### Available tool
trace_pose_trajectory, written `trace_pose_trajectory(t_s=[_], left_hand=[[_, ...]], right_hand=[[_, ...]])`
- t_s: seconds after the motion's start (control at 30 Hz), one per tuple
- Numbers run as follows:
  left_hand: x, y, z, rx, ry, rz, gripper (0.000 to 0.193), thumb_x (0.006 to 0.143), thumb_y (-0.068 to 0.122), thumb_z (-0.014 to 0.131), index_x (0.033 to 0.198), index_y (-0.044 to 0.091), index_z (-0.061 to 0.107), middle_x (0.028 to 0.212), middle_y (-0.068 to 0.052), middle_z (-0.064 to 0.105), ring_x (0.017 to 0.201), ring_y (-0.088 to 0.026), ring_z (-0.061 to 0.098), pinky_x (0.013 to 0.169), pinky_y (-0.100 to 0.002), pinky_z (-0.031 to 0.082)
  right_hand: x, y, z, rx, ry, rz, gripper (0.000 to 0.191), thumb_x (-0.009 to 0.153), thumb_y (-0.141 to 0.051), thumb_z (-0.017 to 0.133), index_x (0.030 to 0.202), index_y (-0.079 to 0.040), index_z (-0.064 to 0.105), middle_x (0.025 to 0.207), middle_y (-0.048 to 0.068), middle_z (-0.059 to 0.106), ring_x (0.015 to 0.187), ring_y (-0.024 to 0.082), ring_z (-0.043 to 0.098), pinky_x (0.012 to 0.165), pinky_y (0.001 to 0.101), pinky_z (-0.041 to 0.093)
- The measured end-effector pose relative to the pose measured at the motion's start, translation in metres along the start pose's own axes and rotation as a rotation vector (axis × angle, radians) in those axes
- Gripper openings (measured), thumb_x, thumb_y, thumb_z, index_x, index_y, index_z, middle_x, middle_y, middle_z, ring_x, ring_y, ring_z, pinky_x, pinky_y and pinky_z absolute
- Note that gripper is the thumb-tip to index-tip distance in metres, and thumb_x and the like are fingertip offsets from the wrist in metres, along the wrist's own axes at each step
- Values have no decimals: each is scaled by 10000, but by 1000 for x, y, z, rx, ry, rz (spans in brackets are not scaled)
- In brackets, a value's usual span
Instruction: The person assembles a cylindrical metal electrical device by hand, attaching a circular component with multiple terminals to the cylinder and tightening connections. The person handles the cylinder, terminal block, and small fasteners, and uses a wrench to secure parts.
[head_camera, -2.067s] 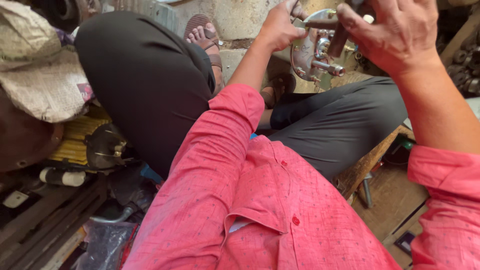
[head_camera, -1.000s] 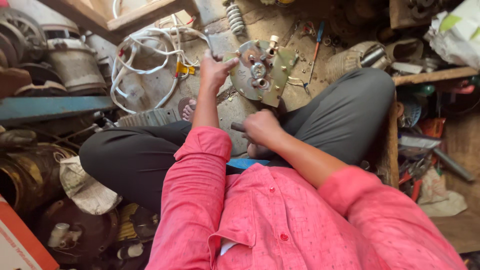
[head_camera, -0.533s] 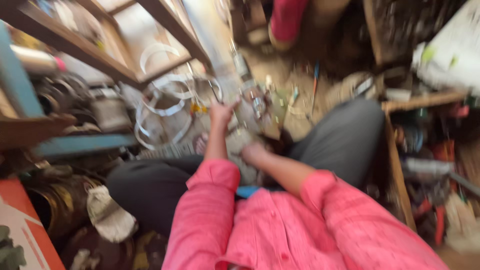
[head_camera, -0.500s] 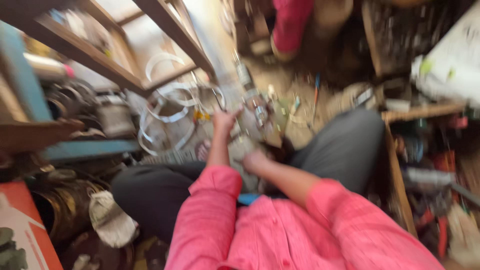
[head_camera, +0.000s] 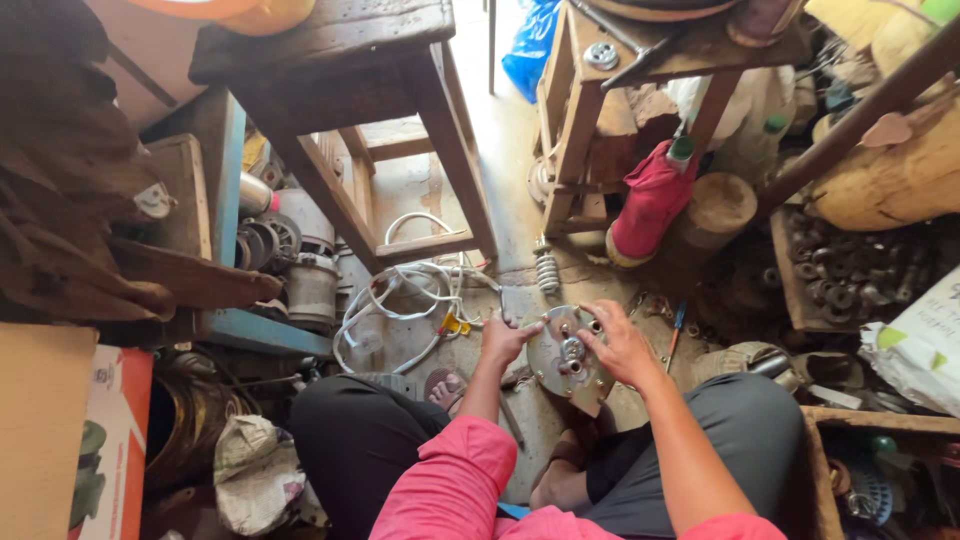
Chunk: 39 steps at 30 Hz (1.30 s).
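The round grey metal motor end plate (head_camera: 568, 357) is partly covered: the left hand (head_camera: 505, 340) hides its left rim and the right hand (head_camera: 620, 347) its right rim, so how the fingers grip behind the plate cannot be told; the small fittings at the plate's middle are too small to make out. Below the plate, the bare foot (head_camera: 560, 485) is half hidden between the dark trouser legs; left of the plate, the coil of white cable (head_camera: 400, 295) runs under the dark wooden stool (head_camera: 350, 60), whose top is cut by the upper edge.
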<state>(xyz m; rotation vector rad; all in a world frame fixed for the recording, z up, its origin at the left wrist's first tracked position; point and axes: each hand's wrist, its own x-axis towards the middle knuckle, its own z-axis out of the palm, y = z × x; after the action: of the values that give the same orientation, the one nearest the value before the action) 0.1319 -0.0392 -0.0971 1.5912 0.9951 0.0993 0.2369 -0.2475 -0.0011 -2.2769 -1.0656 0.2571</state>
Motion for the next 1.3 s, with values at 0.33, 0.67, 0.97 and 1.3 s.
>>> trace_pose_trajectory(t_s=[0.33,0.67,0.97,1.3], left_hand=[[14,-16,-6,-258,142,-203,634,889,615,583,1047,11,693,911,-134,792,649,-180,688,584,-356,534],[-18,-38,10,-116,401,-359,1054,941,875,272,1042,-76,717,897,-204,783,877,-337,684,807,-440,518],[-40,-21,-1,-256,292,-179,497,793,272,844,1101,-65,648,1040,-202,741,884,-294,728,770,-395,588],[-24,-14,-1,-651,207,-13,331,881,44,768,1186,0,647,950,-89,690,755,-172,665,630,-359,599]], right_hand=[[-7,-24,-14,-20,-41,133,467,902,-399,670,1340,-246,613,1287,86,615,1046,405,658,848,505,530],[0,-24,-3,-104,87,245,483,845,-612,679,1105,-211,750,1048,78,699,927,368,700,758,495,541],[9,-28,24,-121,131,202,412,914,-568,659,1060,-195,753,986,116,735,914,377,700,743,504,544],[-5,-35,12,-165,140,249,318,975,-503,654,1056,-216,765,914,134,735,854,409,686,695,534,508]])
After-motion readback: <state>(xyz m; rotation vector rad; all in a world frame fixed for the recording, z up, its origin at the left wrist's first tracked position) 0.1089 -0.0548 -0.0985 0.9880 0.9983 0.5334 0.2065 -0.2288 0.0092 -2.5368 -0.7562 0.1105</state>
